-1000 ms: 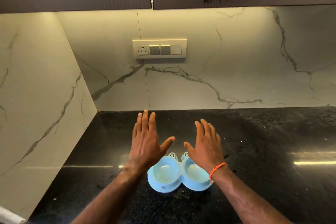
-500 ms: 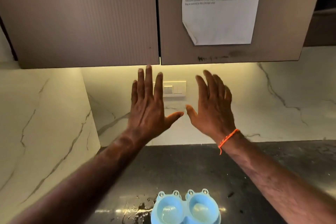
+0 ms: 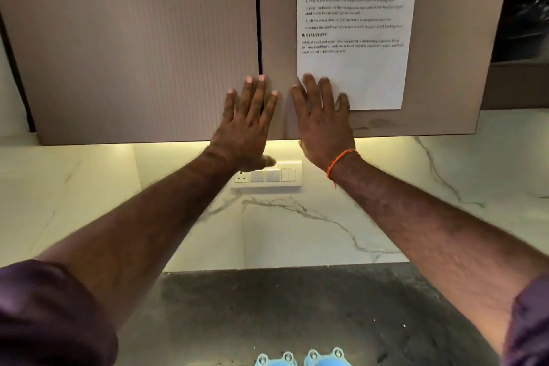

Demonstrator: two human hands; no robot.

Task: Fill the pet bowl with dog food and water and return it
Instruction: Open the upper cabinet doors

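I am reaching my left hand (image 3: 248, 125) and right hand (image 3: 322, 120), both empty with fingers straight, toward the wall cabinet doors (image 3: 142, 47), presumably for dog food, leaving the pet bowl (image 3: 300, 359) on the counter (image 3: 297, 306).

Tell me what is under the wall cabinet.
Under the wall cabinet: a lit marble backsplash with a switch panel, black counter, and the blue pet bowl, cut off by the frame. The forearms hide part of the backsplash.

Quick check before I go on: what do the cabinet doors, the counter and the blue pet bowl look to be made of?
Cabinet doors: probably laminate or board, matte taupe with fine vertical ribbing. Counter: looks like polished dark granite, speckled with a dull sheen. Pet bowl: only its pale blue rim shows; smooth and moulded, likely plastic or silicone, can't tell which.
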